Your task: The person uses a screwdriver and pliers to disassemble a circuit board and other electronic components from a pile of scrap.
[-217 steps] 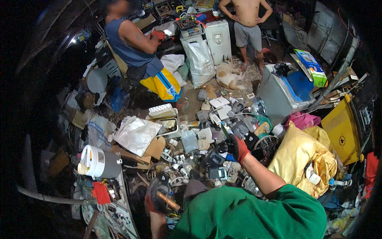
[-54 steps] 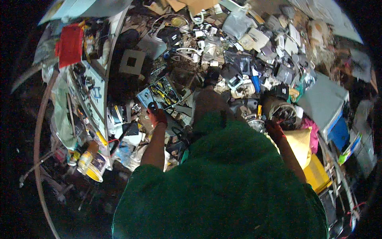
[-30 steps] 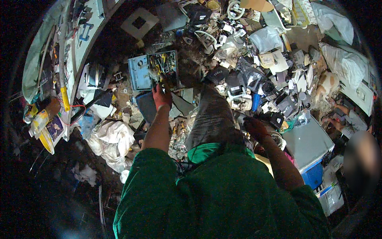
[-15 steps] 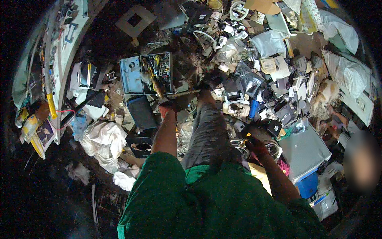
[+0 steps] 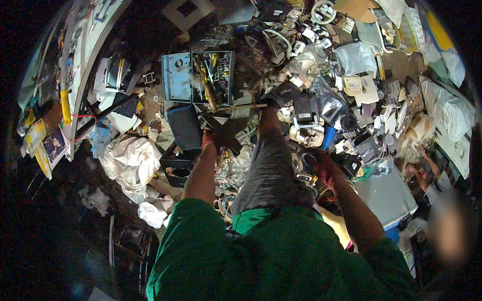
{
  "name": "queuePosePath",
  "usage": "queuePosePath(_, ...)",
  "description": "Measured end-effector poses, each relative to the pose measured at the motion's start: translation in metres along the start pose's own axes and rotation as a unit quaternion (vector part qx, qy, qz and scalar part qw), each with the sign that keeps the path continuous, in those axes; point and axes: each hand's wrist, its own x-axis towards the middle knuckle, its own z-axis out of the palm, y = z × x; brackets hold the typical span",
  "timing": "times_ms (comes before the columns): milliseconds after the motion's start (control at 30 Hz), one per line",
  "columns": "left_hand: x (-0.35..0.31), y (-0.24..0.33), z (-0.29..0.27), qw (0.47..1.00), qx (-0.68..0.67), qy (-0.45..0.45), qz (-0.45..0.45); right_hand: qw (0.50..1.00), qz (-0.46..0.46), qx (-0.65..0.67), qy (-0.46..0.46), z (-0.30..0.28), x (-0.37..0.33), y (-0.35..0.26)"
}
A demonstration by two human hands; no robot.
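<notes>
My left hand (image 5: 209, 139), reddish and in shadow, is beside a dark flat piece (image 5: 223, 133); I cannot make out whether its fingers grip it. Just beyond is an open blue-grey toolbox (image 5: 175, 93) holding several tools, with a wooden handle (image 5: 209, 98) sticking out over its near edge. On the right, my right hand (image 5: 325, 169), also reddish, reaches down among dark items beside a small yellow-and-black thing (image 5: 314, 178). Shadow hides its fingers. A black case or pad (image 5: 184, 126) leans left of my left hand.
Heaped electronic scrap spreads ahead and right, with a blue cylinder (image 5: 329, 138) and white plastic housings (image 5: 307, 134). A large grey panel (image 5: 386, 193) lies near right. White sacking (image 5: 133, 165) lies left. Another person's hand (image 5: 412, 173) and a light-coloured animal (image 5: 420, 128) are at far right.
My left hand has drawn away from the toolbox and the wooden handle. My right hand has shifted slightly over the dark items. The whole view has swung a little.
</notes>
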Motion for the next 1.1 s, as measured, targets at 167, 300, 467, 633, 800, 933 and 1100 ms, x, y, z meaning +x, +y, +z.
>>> queuePosePath(167,-0.093,0.056,0.020,0.987,-0.029,-0.137,-0.082,0.859,-0.228,-0.448,-0.100,0.047,0.054,-0.023)
queuePosePath(300,-0.152,0.100,0.066,0.977,0.092,-0.191,0.014,0.879,-0.364,-0.226,-0.212,0.145,0.096,-0.022)
queuePosePath(467,-0.173,0.113,0.109,0.935,0.180,-0.256,0.167,0.905,-0.316,-0.146,-0.244,0.214,0.083,-0.056)
queuePosePath(633,-0.094,0.141,0.063,0.738,0.542,0.197,0.351,0.927,-0.250,-0.238,-0.150,0.175,0.105,-0.084)
queuePosePath(800,-0.014,0.161,-0.034,0.755,0.575,0.237,0.208,0.971,-0.102,-0.098,-0.194,0.098,0.115,-0.084)
queuePosePath(933,0.007,0.167,-0.092,0.920,0.362,0.025,0.150,0.971,-0.158,-0.046,-0.173,0.081,0.098,-0.086)
queuePosePath(1100,-0.040,0.169,-0.068,0.973,0.212,0.042,0.079,0.960,-0.148,-0.195,-0.133,0.092,0.075,-0.091)
